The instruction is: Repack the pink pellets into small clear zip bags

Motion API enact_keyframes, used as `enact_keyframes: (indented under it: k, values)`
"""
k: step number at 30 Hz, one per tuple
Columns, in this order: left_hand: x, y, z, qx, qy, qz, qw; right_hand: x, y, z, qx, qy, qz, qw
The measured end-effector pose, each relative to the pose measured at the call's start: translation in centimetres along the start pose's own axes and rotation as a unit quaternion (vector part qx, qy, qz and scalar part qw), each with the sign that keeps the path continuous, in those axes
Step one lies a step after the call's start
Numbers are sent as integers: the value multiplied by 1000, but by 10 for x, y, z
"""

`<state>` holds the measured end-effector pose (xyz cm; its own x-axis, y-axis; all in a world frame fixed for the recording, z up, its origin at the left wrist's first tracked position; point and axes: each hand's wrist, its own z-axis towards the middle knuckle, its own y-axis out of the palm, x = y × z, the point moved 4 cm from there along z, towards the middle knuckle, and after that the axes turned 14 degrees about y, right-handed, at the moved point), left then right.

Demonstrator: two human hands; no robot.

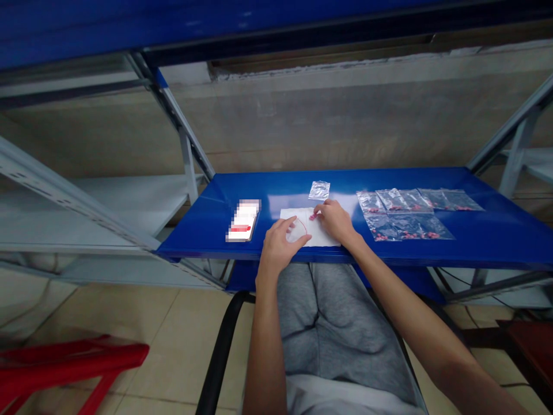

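Note:
A thin red cord (pixel 304 225) curves over a white sheet (pixel 318 237) at the front of the blue table. Beside its left side is my left hand (pixel 279 245), thumb and forefinger spread apart, with the cord's loop running between their tips. Small pink beads (pixel 312 218) lie on the upper part of the sheet. From the right, my right hand (pixel 334 219) reaches over the sheet, its fingers bent and pinched together at the beads. Exactly how many beads the fingertips touch is too small to make out.
A clear plastic bag (pixel 319 190) lies behind the sheet. Several clear bags with pinkish-red beads (pixel 406 216) are spread at the right. A phone (pixel 244 221) rests on the left of the blue table (pixel 294 255). A red stool (pixel 108 360) stands lower left.

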<state>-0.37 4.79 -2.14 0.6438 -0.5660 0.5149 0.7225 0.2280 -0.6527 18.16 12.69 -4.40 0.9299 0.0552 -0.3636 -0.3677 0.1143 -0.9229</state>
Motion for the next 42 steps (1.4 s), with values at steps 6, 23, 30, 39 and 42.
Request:
enact_keyframes:
  k: [6, 23, 30, 39, 42]
  values:
    - [-4, 4, -1, -12, 10, 12, 1000, -3, -2, 5, -27, -2, -32, 999]
    - [12, 23, 3, -16, 39, 15, 999, -7, -28, -48, -68, -99, 343, 932]
    - [12, 24, 3, -10, 44, 1, 999, -2, -30, -45, -96, -114, 338, 929]
    - [12, 22, 3, -16, 41, 0, 999, 9, -8, -6, 0, -13, 112, 994]
    - [13, 22, 2, -24, 33, 8, 999, 6, -1, -3, -2, -1, 66, 998]
